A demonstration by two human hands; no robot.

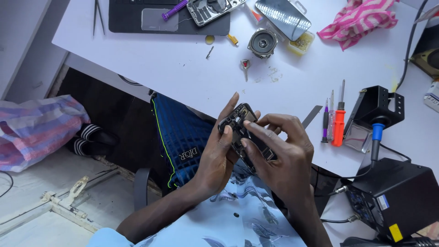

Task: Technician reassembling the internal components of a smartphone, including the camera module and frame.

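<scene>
My left hand grips a dark opened phone frame from the left side, fingers wrapped behind it. My right hand presses on the frame's inner face from the right, with thumb and forefinger pinched on a small part that I cannot make out. Both hands hover over my lap, just in front of the white table's near edge.
On the table lie an orange screwdriver, smaller screwdrivers, a round speaker, a second opened phone on a black mat, tweezers and a pink cloth. A black soldering station and iron holder stand at right.
</scene>
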